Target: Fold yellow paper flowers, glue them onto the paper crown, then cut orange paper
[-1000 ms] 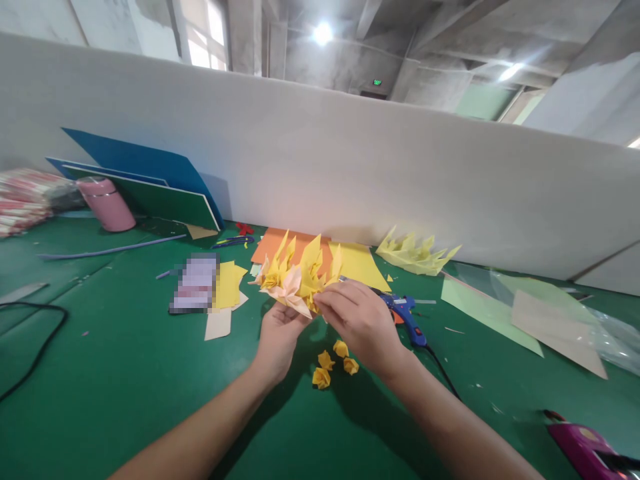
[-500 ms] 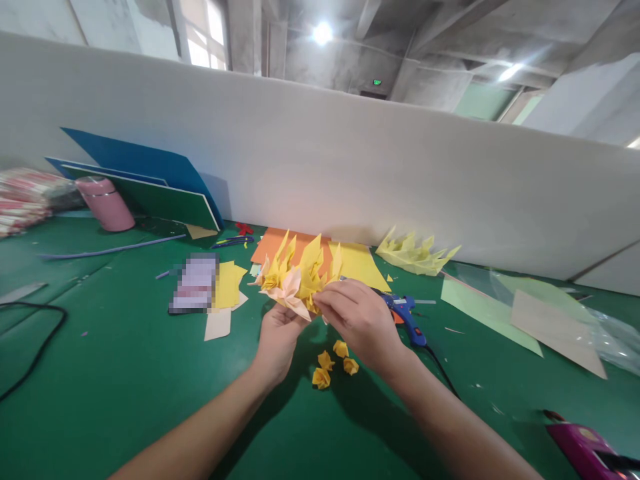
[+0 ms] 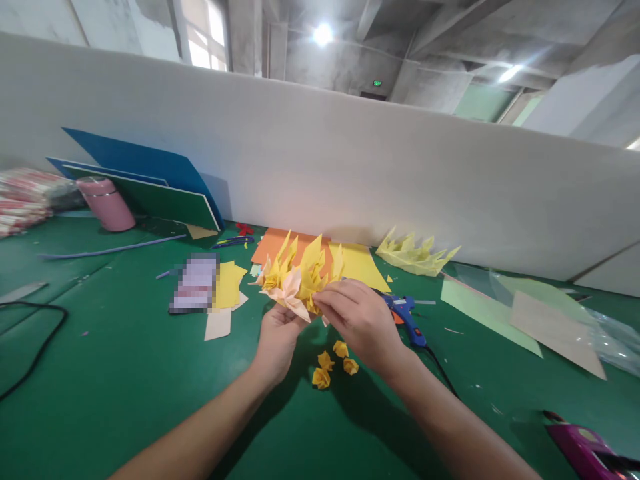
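A folded paper crown (image 3: 313, 263) with tall yellow points and pale peach paper flowers is held up above the table. From below and the left, my left hand (image 3: 280, 337) grips its lower edge, thumb near a peach flower (image 3: 289, 293). My right hand (image 3: 361, 320) is pinched against the crown's right front side, and its fingertips partly hide the yellow paper there. Whether a small piece sits between those fingertips is hidden. Under the hands, several small yellow paper roses (image 3: 323, 378) lie on the green table (image 3: 165, 387).
A blue glue gun (image 3: 411, 323) with a black cord lies right of my right hand. Behind are orange and yellow sheets (image 3: 357, 263) and a pale yellow paper crown (image 3: 417, 253). A phone (image 3: 196, 283) lies left, a pink bottle (image 3: 106, 203) farther left, a magenta tool (image 3: 583, 447) at lower right.
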Tool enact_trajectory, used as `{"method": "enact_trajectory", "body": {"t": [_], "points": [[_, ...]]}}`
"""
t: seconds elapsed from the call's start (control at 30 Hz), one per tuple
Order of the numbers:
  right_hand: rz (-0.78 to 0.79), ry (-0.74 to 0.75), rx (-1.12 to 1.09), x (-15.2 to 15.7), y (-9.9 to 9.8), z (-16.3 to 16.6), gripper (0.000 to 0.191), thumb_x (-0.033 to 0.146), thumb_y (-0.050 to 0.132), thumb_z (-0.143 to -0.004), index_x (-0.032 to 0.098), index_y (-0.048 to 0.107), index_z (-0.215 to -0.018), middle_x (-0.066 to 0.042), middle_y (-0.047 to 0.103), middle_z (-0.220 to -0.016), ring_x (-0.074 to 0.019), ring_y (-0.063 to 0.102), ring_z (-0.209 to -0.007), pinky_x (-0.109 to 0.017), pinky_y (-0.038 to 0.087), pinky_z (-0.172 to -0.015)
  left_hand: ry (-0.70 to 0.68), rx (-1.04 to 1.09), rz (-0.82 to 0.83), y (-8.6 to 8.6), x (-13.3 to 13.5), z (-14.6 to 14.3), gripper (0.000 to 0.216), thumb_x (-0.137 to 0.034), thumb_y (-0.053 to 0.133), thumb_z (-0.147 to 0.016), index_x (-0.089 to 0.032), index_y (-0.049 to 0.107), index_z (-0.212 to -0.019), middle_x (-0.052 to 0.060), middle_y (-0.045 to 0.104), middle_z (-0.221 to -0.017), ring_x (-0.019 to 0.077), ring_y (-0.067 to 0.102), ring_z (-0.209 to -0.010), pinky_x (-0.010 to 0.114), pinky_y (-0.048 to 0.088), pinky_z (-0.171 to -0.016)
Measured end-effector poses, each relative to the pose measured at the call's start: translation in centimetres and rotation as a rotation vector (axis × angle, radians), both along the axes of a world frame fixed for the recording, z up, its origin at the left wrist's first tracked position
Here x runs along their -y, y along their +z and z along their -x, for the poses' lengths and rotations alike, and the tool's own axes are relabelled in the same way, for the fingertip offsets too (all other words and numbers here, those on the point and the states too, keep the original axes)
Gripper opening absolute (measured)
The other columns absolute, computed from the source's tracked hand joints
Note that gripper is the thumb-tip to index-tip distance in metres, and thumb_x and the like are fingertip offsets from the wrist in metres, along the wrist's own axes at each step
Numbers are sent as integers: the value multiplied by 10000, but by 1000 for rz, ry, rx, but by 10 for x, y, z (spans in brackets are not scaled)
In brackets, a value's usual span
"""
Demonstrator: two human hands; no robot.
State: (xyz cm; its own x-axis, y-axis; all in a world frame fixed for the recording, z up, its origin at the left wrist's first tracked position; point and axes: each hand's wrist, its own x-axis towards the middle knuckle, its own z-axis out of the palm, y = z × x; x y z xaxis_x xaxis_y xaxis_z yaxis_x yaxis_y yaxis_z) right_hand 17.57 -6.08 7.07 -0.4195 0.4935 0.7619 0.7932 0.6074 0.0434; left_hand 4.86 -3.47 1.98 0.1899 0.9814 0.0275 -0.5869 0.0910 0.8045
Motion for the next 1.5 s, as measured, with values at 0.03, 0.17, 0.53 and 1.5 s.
{"method": "enact_trajectory", "body": {"t": [0.03,0.17,0.53,1.5], "points": [[2,0,-3,0,0,0,216,157,458,-925,145,644,-815,-69,673,-755,-167,583,-693,-288,472,-665,-2,-2,-3,0,0,0,274,-131,792,-519,-198,716,-774,23,745,-803,202,675,-817,333,488,-840],[-1,0,-3,0,1,1,231,156,448,-928,157,640,-800,-64,666,-745,-163,581,-686,-286,471,-659,6,-1,-1,2,0,1,294,-118,794,-507,-193,713,-779,18,746,-798,194,675,-810,325,488,-839],[66,47,-149,2,4,-3,98,137,529,-876,183,615,-867,-39,686,-776,-167,598,-701,-301,460,-651,4,114,78,6,-3,0,381,-181,848,-462,-181,682,-805,19,742,-832,159,668,-789,267,496,-770],[74,-237,-144,-2,-52,-25,264,225,576,-857,247,488,-1104,-55,622,-1162,-241,502,-1035,-390,357,-895,-143,266,29,-3,-8,7,491,2,645,-580,-262,645,-994,3,683,-1117,201,586,-1085,355,431,-970]]}}
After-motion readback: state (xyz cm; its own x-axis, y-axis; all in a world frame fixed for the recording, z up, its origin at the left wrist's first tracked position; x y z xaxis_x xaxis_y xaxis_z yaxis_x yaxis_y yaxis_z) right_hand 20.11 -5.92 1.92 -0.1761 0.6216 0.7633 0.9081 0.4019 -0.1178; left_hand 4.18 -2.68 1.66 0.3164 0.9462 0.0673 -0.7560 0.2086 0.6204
